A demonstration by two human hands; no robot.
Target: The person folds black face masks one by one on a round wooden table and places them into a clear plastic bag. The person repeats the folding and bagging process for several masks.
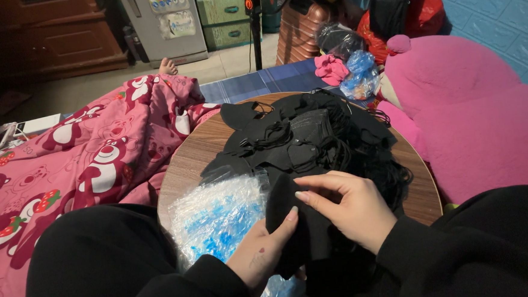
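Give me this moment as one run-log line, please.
left hand: holds black mask stack | right hand: pinches its top | mask pile: on round table

Clear packets: a heap of crinkly see-through plastic packets with blue print [219,220] lay on the round wooden table [192,155], touching the left hand [263,251].
Bagged bundle: a clear blue-tinted plastic bag [359,74] sat beyond the table.
Fridge stickers: pale rectangular stickers [172,11] covered the grey fridge door [149,28].
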